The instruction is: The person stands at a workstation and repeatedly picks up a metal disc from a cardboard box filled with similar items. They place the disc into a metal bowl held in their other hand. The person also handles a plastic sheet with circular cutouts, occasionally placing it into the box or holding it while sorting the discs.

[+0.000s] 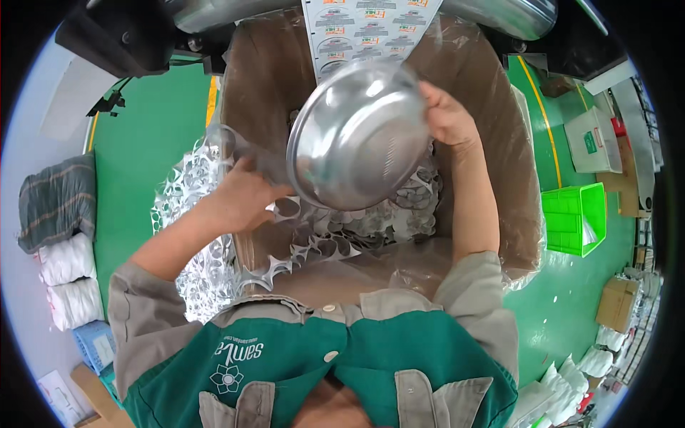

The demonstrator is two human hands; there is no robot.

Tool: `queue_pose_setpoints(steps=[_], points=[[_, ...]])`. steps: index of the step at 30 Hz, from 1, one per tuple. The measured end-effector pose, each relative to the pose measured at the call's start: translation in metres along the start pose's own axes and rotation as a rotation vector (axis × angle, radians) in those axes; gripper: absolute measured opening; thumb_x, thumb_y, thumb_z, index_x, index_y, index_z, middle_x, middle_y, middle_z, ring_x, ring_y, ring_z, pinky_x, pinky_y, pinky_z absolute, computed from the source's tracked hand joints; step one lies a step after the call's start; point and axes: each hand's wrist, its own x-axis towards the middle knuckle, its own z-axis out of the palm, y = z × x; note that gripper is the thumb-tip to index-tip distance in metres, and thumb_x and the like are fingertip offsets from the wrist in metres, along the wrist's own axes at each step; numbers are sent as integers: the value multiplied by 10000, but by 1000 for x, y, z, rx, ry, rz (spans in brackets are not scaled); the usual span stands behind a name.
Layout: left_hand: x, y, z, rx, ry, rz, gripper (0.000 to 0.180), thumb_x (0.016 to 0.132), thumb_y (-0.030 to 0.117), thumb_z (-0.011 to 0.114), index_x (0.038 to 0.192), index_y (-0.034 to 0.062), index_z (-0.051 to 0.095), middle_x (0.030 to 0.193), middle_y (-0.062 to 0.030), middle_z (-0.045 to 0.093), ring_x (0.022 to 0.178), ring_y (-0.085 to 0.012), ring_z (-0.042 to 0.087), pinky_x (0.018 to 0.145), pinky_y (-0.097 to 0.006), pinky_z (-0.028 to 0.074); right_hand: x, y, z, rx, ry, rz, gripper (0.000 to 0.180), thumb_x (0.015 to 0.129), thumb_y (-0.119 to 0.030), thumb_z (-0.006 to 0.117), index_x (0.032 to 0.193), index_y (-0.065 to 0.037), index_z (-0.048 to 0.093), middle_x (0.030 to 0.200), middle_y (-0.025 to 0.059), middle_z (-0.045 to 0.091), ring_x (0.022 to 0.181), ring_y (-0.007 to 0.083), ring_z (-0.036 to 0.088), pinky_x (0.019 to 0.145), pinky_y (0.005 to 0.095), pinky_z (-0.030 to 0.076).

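Observation:
My right hand grips the rim of a shiny steel bowl, holding it tilted over a big cardboard box lined with clear plastic. My left hand holds the bowl's lower left edge and touches a strip of silvery punched-out foil scrap that hangs over the box's left wall. More of this foil scrap with round holes lies piled inside the box under the bowl. A printed foil web runs down into the box from above.
A green floor surrounds the box. A green plastic crate stands at the right, with a white box behind it. Folded cloths and white rolls lie at the left, cardboard cartons at the lower right.

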Motion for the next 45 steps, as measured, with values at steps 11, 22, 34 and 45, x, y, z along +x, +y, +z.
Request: queue_pose_setpoints(steps=[11,22,34,45], points=[[15,3,2,-255,304,68,212,795,300,587,907,134,660,694,-102,626,702,-263,595,786,-360,404,-56,213,-116,-1353,413,1082,727,601,-428,740,1156,-4,534,1137,152,577,1003,264,568,820,403,455],[-12,-7,-38,-1179,325,-304,343,895,243,477,1188,68,515,826,-85,611,665,-134,599,565,-237,470,1,-32,23,-474,90,6,633,760,-342,671,1235,13,447,1133,91,558,956,155,570,819,271,452],[-203,-52,-50,-1373,1488,-552,415,885,207,426,1225,-30,448,1177,-129,506,1016,-172,505,793,-277,452,-52,180,-95,-1455,478,971,691,626,-408,729,1136,17,538,1158,211,547,1037,291,563,870,369,457],[-34,3,-35,-73,455,-69,501,756,354,634,1173,94,535,1228,-166,495,1240,-321,370,1063,-446,207,7,9,19,-898,132,591,511,723,-231,689,1141,14,527,1071,130,603,973,208,588,799,305,460]])
